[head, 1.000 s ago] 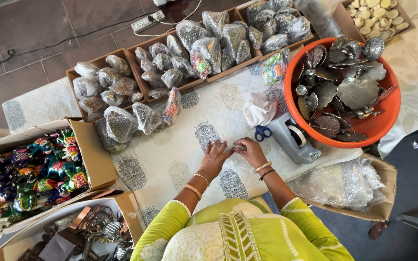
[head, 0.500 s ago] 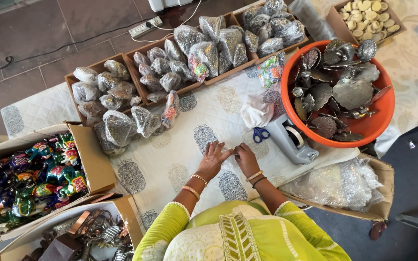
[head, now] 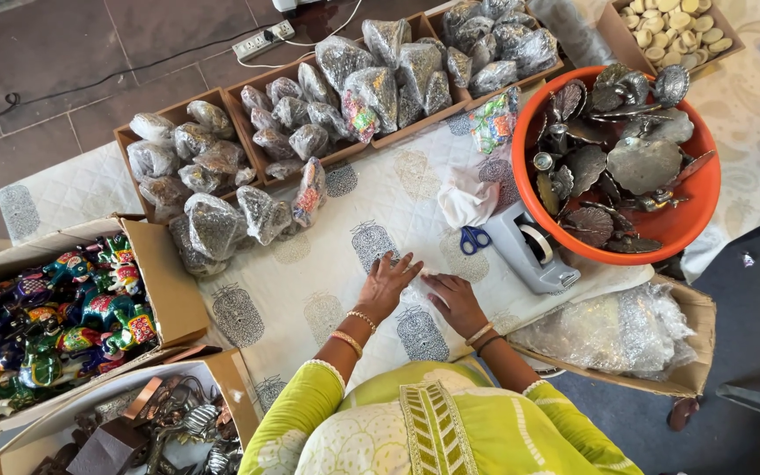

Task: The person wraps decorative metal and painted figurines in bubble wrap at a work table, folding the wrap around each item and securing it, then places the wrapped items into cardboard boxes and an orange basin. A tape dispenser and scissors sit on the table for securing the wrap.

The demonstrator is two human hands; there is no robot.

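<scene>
Right now, near to far:
Left hand: the left hand (head: 386, 283) is lying flat with fingers spread, pressing down on the cloth, not gripping anything.
Right hand: the right hand (head: 453, 299) is lying flat too, fingers stretched toward the left one, also not gripping.
Clear wrap: a small clear plastic piece (head: 419, 276) seems to be lying between the two sets of fingertips, touching them. It is hard to see well.
How it is handling: it is looking thin, light, soft and a bit slippery, so pinching an edge with the fingertips is looking best.
Cloth: the white printed cloth (head: 310, 299) is lying under both hands.
Scissors: blue scissors (head: 473, 238) are sitting just beyond the right hand.
Tape holder: a grey tape dispenser (head: 534, 251) is sitting beside them.
Tub: an orange tub (head: 697, 220) of metal leaf shapes is sitting farther right.
Bags: wrapped bags in brown trays (head: 310, 132) are lying farthest away.
</scene>
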